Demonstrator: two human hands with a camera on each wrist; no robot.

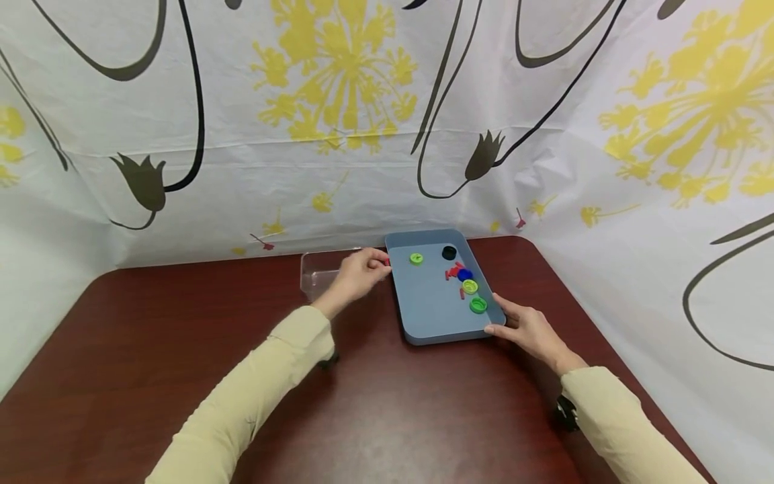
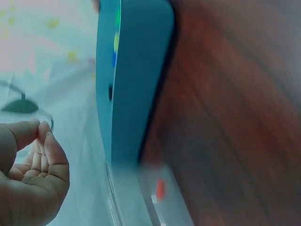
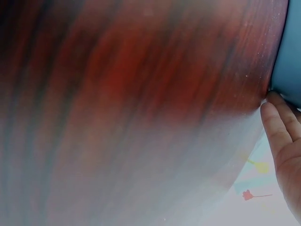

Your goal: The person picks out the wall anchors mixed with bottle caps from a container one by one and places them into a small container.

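Note:
My left hand (image 1: 361, 271) pinches a small red piece (image 1: 387, 261) at the left rim of a grey-blue tray (image 1: 417, 302). In the left wrist view its thumb and index fingertips meet; the piece is not discernible between them. My right hand (image 1: 532, 331) holds the tray's near right corner, thumb at the front side and fingers along the right. Inside the tray lie several small red pieces (image 1: 453, 271), a black round cap (image 1: 449, 253), a blue cap (image 1: 464, 275), yellow-green caps (image 1: 416, 258) and a green cap (image 1: 478, 305).
A clear plastic box (image 1: 311, 272) stands left of the tray, partly behind my left hand. A red piece (image 2: 161, 189) shows through it in the left wrist view. The dark wooden table (image 1: 387, 417) meets a patterned white curtain (image 1: 230, 188) at the back.

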